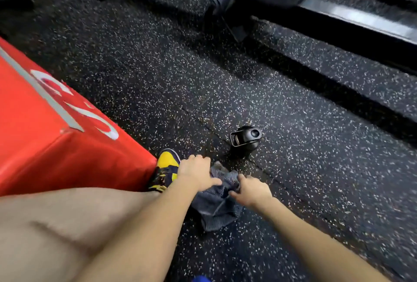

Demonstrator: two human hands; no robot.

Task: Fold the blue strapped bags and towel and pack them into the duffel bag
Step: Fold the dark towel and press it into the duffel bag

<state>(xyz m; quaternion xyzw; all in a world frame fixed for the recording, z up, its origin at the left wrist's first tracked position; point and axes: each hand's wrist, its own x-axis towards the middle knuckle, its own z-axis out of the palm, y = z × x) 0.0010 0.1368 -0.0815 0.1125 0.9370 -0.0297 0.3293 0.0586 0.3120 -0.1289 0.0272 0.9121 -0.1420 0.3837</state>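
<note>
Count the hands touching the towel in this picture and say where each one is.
2. The left hand holds the towel at its upper left edge, beside the yellow shoe. The right hand grips its upper right edge. How the fingers underneath lie is hidden.

One view only, from the camera on my head. It faces forward and steeply down over my forearms at the floor (293, 146). My hands, left (196, 172) and right (251, 190), sit low and centre in frame, close to the lens. Wide-angle bend at the edges; image motion-blurred. No second view to compare.
</note>
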